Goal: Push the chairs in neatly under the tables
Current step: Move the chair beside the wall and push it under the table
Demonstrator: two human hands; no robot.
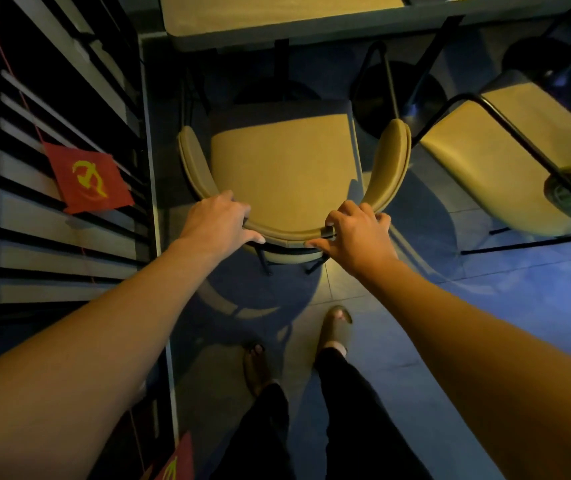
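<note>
A dim room with a blue-grey tiled floor [484, 323] is seen, bounded on the left by a slatted wall [52, 237]. Two tan chairs are counted: the near chair [284, 161], drawn out before the table [277, 19], is gripped at its curved backrest by the left hand [220, 218] and right hand [355, 230]. A second chair [505, 157] stands just beside. Two red flags [88, 178] are hung on a string.

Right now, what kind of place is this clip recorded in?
Probably a café or small eatery: matching tan padded chairs pulled up to pedestal-base tables on a tiled floor, with small red flags strung along a slatted wall.
</note>
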